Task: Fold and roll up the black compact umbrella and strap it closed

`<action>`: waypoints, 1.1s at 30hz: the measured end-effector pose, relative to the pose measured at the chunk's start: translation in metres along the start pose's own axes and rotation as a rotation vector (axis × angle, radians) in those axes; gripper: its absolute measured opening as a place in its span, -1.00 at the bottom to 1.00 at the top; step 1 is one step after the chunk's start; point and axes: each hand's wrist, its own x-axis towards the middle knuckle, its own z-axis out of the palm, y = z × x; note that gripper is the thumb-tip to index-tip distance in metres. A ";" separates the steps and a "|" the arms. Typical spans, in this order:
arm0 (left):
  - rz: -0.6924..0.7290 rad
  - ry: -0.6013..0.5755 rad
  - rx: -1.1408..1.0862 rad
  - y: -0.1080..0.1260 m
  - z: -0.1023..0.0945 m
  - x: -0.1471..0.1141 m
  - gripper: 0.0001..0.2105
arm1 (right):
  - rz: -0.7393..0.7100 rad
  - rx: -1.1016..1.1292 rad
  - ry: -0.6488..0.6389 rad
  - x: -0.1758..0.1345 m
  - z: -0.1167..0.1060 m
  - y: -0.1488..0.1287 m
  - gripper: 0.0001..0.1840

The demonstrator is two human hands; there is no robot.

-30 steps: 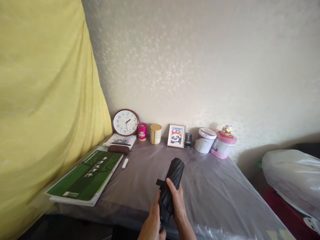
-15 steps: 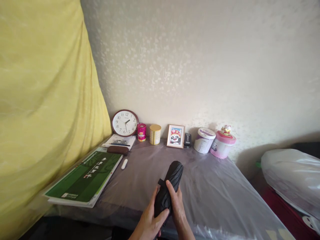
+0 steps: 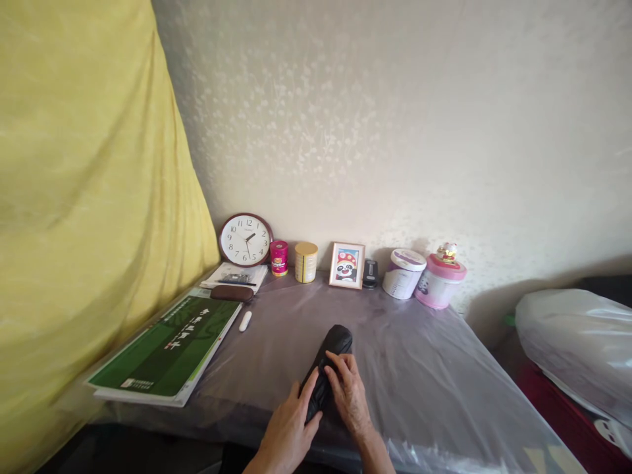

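Observation:
A folded black umbrella slants away from me over the near part of the table, its far end tipped to the right. My left hand is closed around its lower left side, fingers along the fabric and thumb near the bottom. On the upper right side, my right hand pinches at the umbrella's middle with thumb and forefinger, where the strap was seen. Those fingertips cover the strap, so its fastening is hidden. The umbrella's near end is partly concealed by my hands.
A green book and a brown case lie left, beside a small white object. Along the wall stand a clock, a pink can, a yellow-lidded can, a picture frame and two tubs. A plastic bag is at right.
The umbrella has turned and dropped slightly. My right hand has shifted from gripping its side to pinching at its middle, and my left hand has slid along the left side.

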 end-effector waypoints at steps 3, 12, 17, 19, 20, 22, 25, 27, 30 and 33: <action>-0.019 -0.028 0.074 0.003 -0.001 -0.001 -0.45 | -0.046 0.065 -0.052 0.001 -0.006 -0.004 -0.78; -0.036 -0.059 0.261 0.012 -0.004 -0.003 -0.46 | 0.138 0.411 -0.116 -0.002 -0.022 -0.013 -0.78; -0.034 -0.084 0.344 0.014 0.000 -0.002 -0.48 | 0.150 0.464 -0.171 0.005 -0.021 -0.018 -0.78; -0.028 -0.084 0.364 0.014 0.003 -0.002 -0.48 | 0.160 0.454 -0.210 0.011 -0.019 -0.017 -0.81; -0.025 -0.077 0.371 0.013 0.004 -0.002 -0.48 | 0.171 0.447 -0.234 0.013 -0.017 -0.017 -0.82; -0.032 -0.060 0.382 0.012 0.006 -0.002 -0.50 | 0.186 0.407 -0.280 0.019 -0.014 -0.016 -0.84; -0.058 -0.045 0.369 0.010 0.009 -0.003 -0.52 | 0.143 0.234 -0.275 0.026 -0.008 -0.017 -0.89; -0.063 -0.038 0.320 0.008 0.009 -0.004 -0.51 | 0.089 0.103 -0.227 0.029 -0.005 -0.020 -0.93; -0.059 -0.031 0.219 0.003 0.007 -0.007 -0.47 | 0.077 0.056 -0.177 0.032 0.000 -0.023 -0.94; -0.057 -0.035 0.135 -0.002 0.004 -0.011 -0.43 | 0.266 0.214 -0.179 0.035 -0.001 -0.022 -0.82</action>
